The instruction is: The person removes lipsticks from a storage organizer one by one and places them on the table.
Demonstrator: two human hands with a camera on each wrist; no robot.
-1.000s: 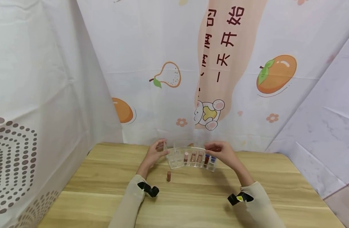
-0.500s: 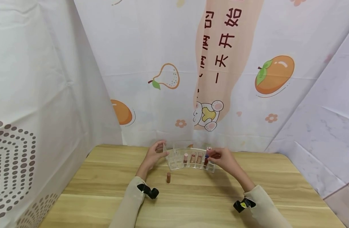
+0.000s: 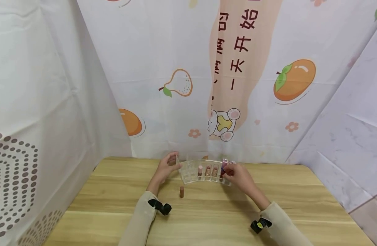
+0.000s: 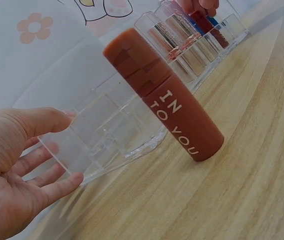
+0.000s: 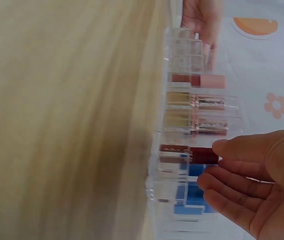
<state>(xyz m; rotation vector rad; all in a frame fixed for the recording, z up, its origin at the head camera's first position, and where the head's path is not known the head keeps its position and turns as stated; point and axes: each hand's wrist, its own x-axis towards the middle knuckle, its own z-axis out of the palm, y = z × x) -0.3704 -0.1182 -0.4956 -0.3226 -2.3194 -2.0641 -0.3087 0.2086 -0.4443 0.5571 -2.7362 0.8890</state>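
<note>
A clear curved lipstick organizer (image 3: pixel 190 173) stands at the back of the table. My left hand (image 3: pixel 164 171) grips its left end, thumb in front and fingers behind the clear side panel. At its right part, my right hand (image 3: pixel 241 177) pinches the cap of a dark red lip gloss tube (image 5: pixel 204 155), which sits in a front slot. Blue-bottomed tubes (image 5: pixel 188 196) stand behind it, partly covered by my fingers. Further left in the organizer are two rose-gold lipsticks with clear caps (image 5: pixel 212 103) and a pink-capped tube (image 5: pixel 212 81). The leftmost slots hold nothing.
A brown-red lip gloss tube (image 4: pixel 169 102) lettered "IN TO YOU" stands upright on the wooden table (image 3: pixel 206 218), in front of the organizer's left end. A printed white curtain (image 3: pixel 157 119) hangs close behind the organizer, with more cloth at both sides.
My right hand has come from over the organizer's right end down to the front dark red tube, uncovering tubes in the back row. My left hand keeps its grip.
</note>
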